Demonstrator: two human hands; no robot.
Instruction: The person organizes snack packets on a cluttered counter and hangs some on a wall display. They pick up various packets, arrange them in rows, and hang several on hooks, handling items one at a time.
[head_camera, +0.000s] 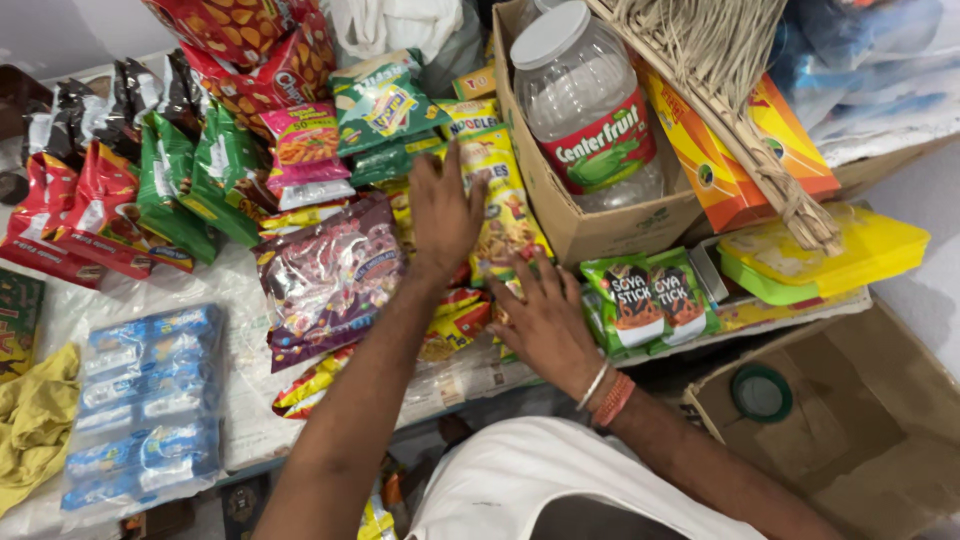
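Observation:
My left hand lies flat, fingers apart, on a pile of yellow noodle packets at the middle of the counter. My right hand, with bangles and a thread at the wrist, rests palm down with spread fingers on red and yellow snack packets just in front. Neither hand grips anything. A dark red, see-through bag of sweets lies to the left of my left arm. Two green stick-snack packets sit right of my right hand.
A cardboard box with a clear plastic jar stands behind the hands. A broom, orange cartons and a yellow lidded box are at the right. Green and red chip bags hang left; blue biscuit packs and a yellow cloth lie front left. An open carton sits low right.

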